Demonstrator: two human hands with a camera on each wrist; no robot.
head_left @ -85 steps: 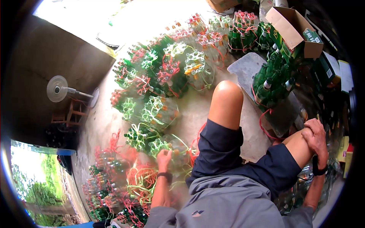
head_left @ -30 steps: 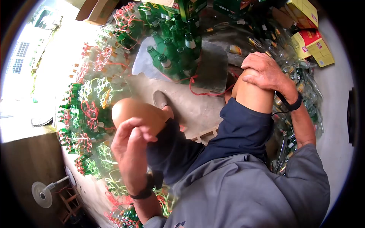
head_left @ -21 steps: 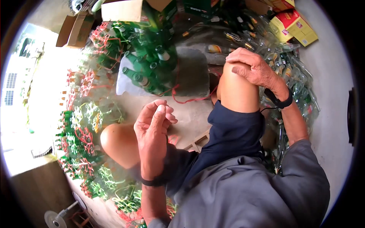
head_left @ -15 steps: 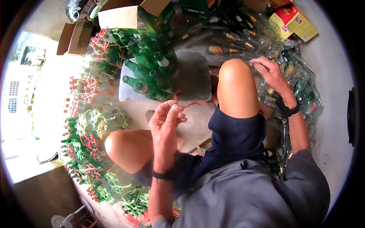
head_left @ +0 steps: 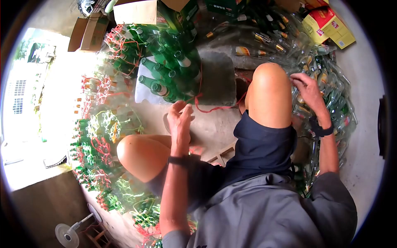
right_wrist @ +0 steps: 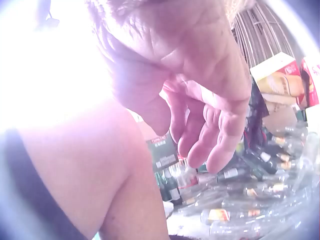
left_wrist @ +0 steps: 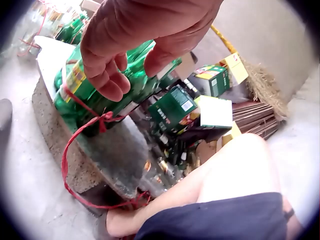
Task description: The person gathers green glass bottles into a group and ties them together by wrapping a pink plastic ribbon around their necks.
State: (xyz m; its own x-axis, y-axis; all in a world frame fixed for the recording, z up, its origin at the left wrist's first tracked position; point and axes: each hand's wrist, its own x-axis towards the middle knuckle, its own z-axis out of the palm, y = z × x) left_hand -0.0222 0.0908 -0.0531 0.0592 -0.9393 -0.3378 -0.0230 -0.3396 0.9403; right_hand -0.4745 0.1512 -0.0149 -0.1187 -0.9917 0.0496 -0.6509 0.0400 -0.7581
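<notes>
A cluster of green glass bottles (head_left: pixel 171 72) stands upright on a grey slab (head_left: pixel 221 82), with a red plastic string (head_left: pixel 213 110) knotted at its base and trailing over the slab's front edge. My left hand (head_left: pixel 180 122) hovers just in front of the bottles near the knot. In the left wrist view the left hand (left_wrist: pixel 145 37) has relaxed, slightly bent fingers (left_wrist: pixel 107 82) and nothing between them. Beside the raised right knee (head_left: pixel 271 93), my right hand (head_left: pixel 310 93) hangs loosely. The right wrist view shows the right hand (right_wrist: pixel 185 75) with softly bent fingers and nothing held.
Loose clear bottles (head_left: pixel 326 89) pile up on the right. String-tied bottle bundles (head_left: pixel 99 144) line the left. An open carton (head_left: pixel 136 12) stands behind the green bottles; yellow and red boxes (head_left: pixel 331 27) sit back right. A fan (head_left: pixel 67 235) is at lower left.
My left hand has swung from the tied bundles on the left to the front of the green bottles. My right hand has lifted off the knee to its right side. The head view has turned right.
</notes>
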